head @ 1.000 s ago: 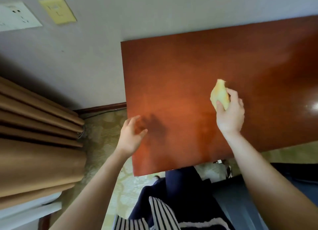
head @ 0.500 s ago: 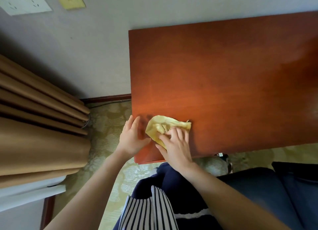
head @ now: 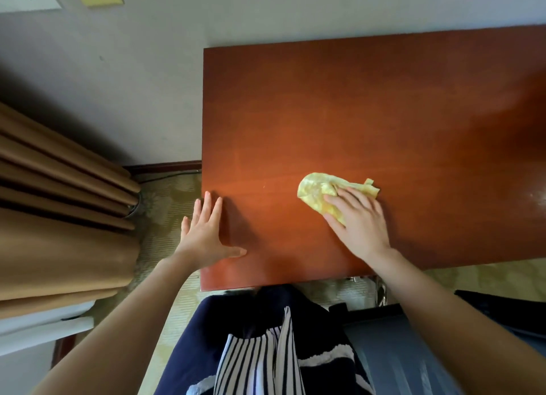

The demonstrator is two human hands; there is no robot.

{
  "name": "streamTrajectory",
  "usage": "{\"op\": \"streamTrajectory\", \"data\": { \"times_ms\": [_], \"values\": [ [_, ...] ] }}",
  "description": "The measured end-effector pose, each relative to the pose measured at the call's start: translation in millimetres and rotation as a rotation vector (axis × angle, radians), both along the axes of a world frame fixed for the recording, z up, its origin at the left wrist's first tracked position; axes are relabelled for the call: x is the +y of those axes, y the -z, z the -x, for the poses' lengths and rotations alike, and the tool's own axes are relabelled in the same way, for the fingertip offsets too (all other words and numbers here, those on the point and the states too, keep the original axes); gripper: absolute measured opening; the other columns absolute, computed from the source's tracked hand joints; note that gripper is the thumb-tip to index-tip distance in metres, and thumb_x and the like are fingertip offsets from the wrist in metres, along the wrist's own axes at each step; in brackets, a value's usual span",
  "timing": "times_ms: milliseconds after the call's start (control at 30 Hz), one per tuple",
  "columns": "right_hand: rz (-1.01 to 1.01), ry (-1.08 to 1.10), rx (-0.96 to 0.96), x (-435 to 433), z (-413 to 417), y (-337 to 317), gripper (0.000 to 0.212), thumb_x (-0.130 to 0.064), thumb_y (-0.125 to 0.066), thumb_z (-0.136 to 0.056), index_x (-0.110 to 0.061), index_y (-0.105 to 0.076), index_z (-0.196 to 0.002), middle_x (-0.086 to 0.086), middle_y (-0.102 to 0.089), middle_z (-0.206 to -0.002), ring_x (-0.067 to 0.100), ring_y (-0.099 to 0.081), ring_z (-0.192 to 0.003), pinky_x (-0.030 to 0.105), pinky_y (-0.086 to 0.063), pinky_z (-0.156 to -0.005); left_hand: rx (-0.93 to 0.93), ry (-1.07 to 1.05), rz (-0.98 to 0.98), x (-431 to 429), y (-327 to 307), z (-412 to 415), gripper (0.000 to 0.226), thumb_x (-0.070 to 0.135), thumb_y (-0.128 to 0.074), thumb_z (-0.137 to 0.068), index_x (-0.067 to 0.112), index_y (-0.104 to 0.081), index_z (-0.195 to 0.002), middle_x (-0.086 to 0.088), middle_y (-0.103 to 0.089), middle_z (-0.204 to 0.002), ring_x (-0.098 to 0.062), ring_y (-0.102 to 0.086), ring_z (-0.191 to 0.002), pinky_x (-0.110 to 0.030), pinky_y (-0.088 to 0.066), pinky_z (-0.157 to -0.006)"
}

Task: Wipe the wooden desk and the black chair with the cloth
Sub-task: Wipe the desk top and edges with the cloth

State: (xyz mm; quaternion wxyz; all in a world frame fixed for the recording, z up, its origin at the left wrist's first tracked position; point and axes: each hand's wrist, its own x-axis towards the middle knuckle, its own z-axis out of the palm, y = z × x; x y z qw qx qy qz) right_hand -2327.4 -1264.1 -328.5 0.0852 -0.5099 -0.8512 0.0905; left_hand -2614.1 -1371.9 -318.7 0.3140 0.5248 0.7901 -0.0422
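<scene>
The reddish-brown wooden desk fills the upper right of the head view. A crumpled yellow cloth lies flat on its near middle, with my right hand pressed palm-down on the cloth's right half. My left hand rests spread at the desk's near left edge, thumb on the wood, holding nothing. Part of the black chair shows at the lower right, below the desk's front edge.
Tan curtains hang at the left beside the desk. A patterned carpet lies between curtains and desk. A grey wall with a socket plate and a yellow plate runs behind. My dark, striped clothing is at the bottom.
My right hand has slid the cloth from the desk's near left corner rightward toward the middle. My left hand stays at the left edge, fingers now spread flatter.
</scene>
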Motion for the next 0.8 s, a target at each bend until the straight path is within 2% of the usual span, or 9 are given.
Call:
{"op": "streamTrajectory", "data": {
  "times_ms": [133, 333, 500, 600, 800],
  "values": [
    [0.052, 0.165, 0.014, 38, -6, 0, 0.033, -0.034, -0.06, -0.088, -0.027, -0.059, -0.121, -0.002, -0.059, -0.127, 0.022, -0.043, -0.126, 0.043, -0.034, -0.098, 0.021, 0.084, 0.062, 4, -5, 11, 0.134, 0.067, -0.075, -0.058, 0.023, 0.012, -0.15, 0.004, 0.025, -0.156, -0.013, 0.02, -0.144, -0.043, 0.006, -0.116],
    [0.088, 0.414, 0.226, 61, 51, 2, 0.028, -0.018, -0.06, -0.089, -0.014, -0.058, -0.117, 0.007, -0.066, -0.114, 0.029, -0.043, -0.12, 0.045, -0.029, -0.105, 0.147, 0.312, 0.134, 7, -19, 31, 0.134, 0.077, -0.067, -0.057, 0.025, 0.015, -0.15, 0.005, 0.022, -0.157, -0.01, 0.016, -0.145, -0.039, 0.008, -0.116],
    [0.076, 0.366, 0.176, 47, 100, 9, 0.025, -0.028, -0.06, -0.089, -0.02, -0.059, -0.113, 0.002, -0.069, -0.108, 0.026, -0.047, -0.111, 0.041, -0.031, -0.1, 0.326, 0.502, 0.182, 10, -24, 33, 0.135, 0.086, -0.056, -0.057, 0.022, 0.021, -0.148, 0.003, 0.024, -0.156, -0.015, 0.02, -0.144, -0.057, 0.02, -0.106],
    [0.033, 0.368, 0.21, 26, 133, 11, 0.024, -0.031, -0.064, -0.085, -0.023, -0.062, -0.107, -0.002, -0.07, -0.102, 0.024, -0.049, -0.106, 0.038, -0.03, -0.095, 0.354, 0.616, 0.177, 18, -29, 43, 0.133, 0.085, -0.054, -0.06, 0.019, 0.02, -0.148, -0.001, 0.022, -0.157, -0.018, 0.022, -0.143, -0.06, 0.019, -0.105],
    [0.04, 0.401, 0.265, -45, 179, 12, 0.019, -0.035, -0.068, -0.08, -0.028, -0.066, -0.097, -0.008, -0.069, -0.097, 0.022, -0.052, -0.097, 0.037, -0.034, -0.088, 0.288, 0.778, 0.224, 29, -36, 67, 0.124, 0.079, -0.056, -0.067, 0.021, 0.017, -0.149, 0.001, 0.018, -0.158, -0.018, 0.011, -0.146, -0.058, 0.01, -0.111]
  ]
}}
